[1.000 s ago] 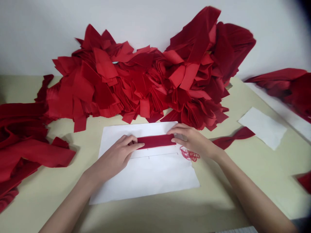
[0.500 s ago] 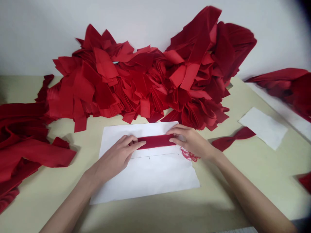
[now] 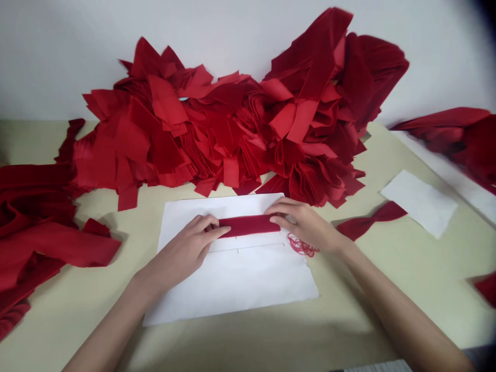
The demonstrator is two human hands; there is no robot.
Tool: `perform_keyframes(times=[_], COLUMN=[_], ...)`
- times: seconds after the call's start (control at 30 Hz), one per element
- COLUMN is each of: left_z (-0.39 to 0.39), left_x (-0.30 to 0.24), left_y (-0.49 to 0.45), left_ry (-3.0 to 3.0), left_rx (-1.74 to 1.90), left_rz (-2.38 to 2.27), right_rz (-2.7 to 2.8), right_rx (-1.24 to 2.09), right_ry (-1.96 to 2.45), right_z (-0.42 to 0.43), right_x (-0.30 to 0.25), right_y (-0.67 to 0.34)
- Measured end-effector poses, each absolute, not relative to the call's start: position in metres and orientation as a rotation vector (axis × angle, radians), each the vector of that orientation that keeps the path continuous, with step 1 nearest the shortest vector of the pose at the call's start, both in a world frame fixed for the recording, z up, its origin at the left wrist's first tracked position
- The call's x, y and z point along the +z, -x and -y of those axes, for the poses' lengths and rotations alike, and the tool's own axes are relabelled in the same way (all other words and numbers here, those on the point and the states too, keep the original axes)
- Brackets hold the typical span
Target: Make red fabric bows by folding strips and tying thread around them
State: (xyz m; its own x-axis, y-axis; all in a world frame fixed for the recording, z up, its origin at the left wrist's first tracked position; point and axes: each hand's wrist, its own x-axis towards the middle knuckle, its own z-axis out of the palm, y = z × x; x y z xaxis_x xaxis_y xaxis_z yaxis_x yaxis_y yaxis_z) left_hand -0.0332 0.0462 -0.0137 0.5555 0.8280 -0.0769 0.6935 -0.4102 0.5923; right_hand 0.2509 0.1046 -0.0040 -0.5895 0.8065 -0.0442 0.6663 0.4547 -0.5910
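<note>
A folded dark red fabric strip (image 3: pixel 248 226) lies flat on a white paper sheet (image 3: pixel 232 279) marked with thin ruled lines. My left hand (image 3: pixel 186 250) pinches the strip's left end, fingers pressed together on it. At the strip's right end my right hand (image 3: pixel 304 223) holds it down with thumb and fingers closed on the edge. A small tangle of red thread (image 3: pixel 302 247) rests just under my right hand at the paper's edge.
A big heap of red fabric strips (image 3: pixel 240 124) fills the back of the beige table (image 3: pixel 387 289) against the wall. More red cloth (image 3: pixel 34 227) lies at left and far right. A finished red bow (image 3: pixel 368 221) and a white fabric piece (image 3: pixel 418 203) sit to the right.
Almost nothing has changed. Both hands stay on the ends of the strip, with only slight finger shifts at the right end.
</note>
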Motion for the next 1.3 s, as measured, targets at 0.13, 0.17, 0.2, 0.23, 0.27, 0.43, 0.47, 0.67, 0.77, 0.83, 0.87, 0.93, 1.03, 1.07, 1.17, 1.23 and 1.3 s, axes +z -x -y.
perform_keyframes(times=[0.13,0.17,0.2,0.23,0.27,0.43,0.47,0.67,0.77,0.83,0.87,0.93,1.03,1.07,1.17,1.23,1.3], left_z=[-0.047,-0.047,-0.047,-0.047,-0.047,-0.046,-0.046,-0.047,-0.048,-0.05,-0.051,-0.054,-0.059,-0.061,-0.064,-0.063,-0.062], left_x=[-0.015,-0.015,-0.014,-0.014,-0.013,-0.012,-0.012,-0.013,-0.013,-0.014,-0.014,-0.015,-0.018,-0.019,-0.021,-0.022,-0.023], left_y=[0.033,0.033,0.033,0.033,0.032,0.032,0.032,0.029,0.022,0.016,0.013,0.007,0.001,0.0,-0.001,0.0,0.0], left_ry=[-2.22,-2.216,-2.211,-2.205,-2.199,-2.203,-2.208,-2.276,-2.314,-2.352,-2.377,-2.416,-2.381,-2.355,-2.315,-2.319,-2.329], left_rx=[0.316,0.315,0.312,0.306,0.301,0.319,0.323,0.341,0.344,0.358,0.373,0.41,0.461,0.474,0.519,0.553,0.576], left_rz=[-1.215,-1.218,-1.221,-1.225,-1.229,-1.225,-1.223,-1.239,-1.28,-1.32,-1.335,-1.343,-1.327,-1.325,-1.324,-1.325,-1.327], right_rz=[2.453,2.449,2.445,2.442,2.44,2.422,2.431,2.552,2.606,2.63,2.643,2.676,2.714,2.72,2.717,2.714,2.712], right_rx=[0.845,0.842,0.835,0.829,0.824,0.831,0.818,0.582,0.603,0.609,0.611,0.617,0.616,0.611,0.599,0.592,0.588], right_ry=[1.293,1.298,1.3,1.301,1.301,1.301,1.283,1.081,1.077,1.091,1.096,1.102,1.125,1.13,1.138,1.157,1.186], right_z=[-0.107,-0.107,-0.107,-0.107,-0.107,-0.105,-0.105,-0.106,-0.106,-0.106,-0.105,-0.105,-0.104,-0.104,-0.103,-0.102,-0.101], right_x=[-0.009,-0.01,-0.011,-0.011,-0.012,-0.011,-0.012,-0.016,-0.014,-0.01,-0.007,-0.002,0.002,0.003,0.003,0.002,0.002], right_y=[-0.255,-0.255,-0.255,-0.255,-0.255,-0.252,-0.252,-0.252,-0.253,-0.254,-0.254,-0.256,-0.257,-0.257,-0.255,-0.254,-0.253])
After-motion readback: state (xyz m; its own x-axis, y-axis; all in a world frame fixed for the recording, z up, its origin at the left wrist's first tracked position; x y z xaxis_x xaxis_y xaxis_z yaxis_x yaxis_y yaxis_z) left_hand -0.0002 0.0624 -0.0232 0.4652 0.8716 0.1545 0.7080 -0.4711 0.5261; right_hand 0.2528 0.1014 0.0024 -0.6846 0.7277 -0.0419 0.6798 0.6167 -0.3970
